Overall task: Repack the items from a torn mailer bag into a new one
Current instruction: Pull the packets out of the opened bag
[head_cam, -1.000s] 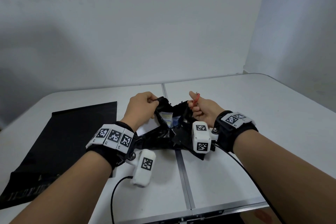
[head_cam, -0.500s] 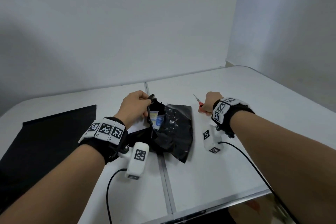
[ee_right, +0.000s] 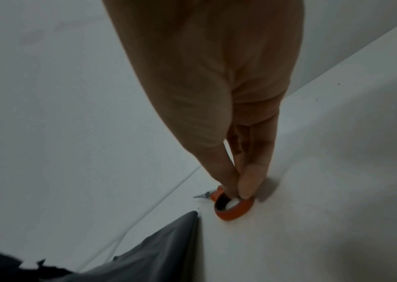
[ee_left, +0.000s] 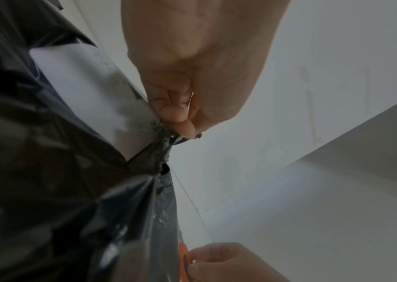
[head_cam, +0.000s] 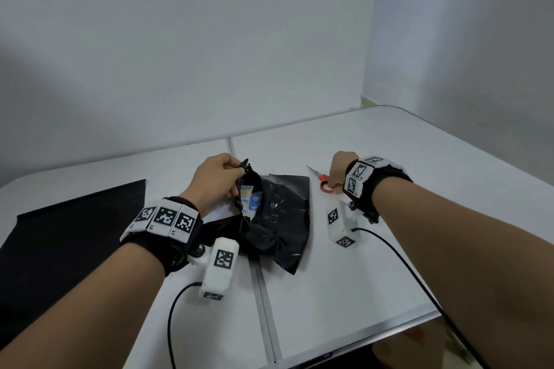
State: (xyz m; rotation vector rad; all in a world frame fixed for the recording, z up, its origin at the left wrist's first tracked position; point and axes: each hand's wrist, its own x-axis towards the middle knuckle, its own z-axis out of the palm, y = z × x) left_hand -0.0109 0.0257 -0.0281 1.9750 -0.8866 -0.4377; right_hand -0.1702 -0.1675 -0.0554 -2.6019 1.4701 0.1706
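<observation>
Since a moment ago, right hand (head_cam: 338,169) has lowered the orange scissors (head_cam: 322,180) onto the table (head_cam: 344,284), fingertips (ee_right: 246,186) still pinching the handle. Left hand (head_cam: 216,181) pinches the torn black mailer (head_cam: 280,219) edge, between both hands. New mailer (head_cam: 69,231) lies left of left hand.

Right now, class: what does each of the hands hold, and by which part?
The left hand pinches the torn mailer bag at its cut top edge. The right hand holds the scissors by an orange handle loop, resting on the table.
</observation>
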